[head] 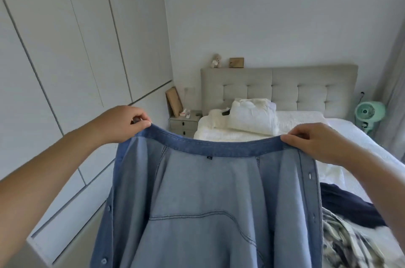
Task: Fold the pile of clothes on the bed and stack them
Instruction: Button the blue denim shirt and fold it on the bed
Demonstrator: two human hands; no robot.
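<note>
Denim shirt (collar pinched) between hands

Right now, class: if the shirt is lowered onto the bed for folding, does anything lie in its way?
Possibly: a dark garment and a checked one lie on the bed right of the shirt. The spot beneath is hidden.

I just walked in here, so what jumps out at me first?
A blue denim shirt held up in mid-air fills the foreground, its collar pinched by the left hand and right hand. Behind it lies a white bed, with dark and plaid clothes heaped at right.
</note>
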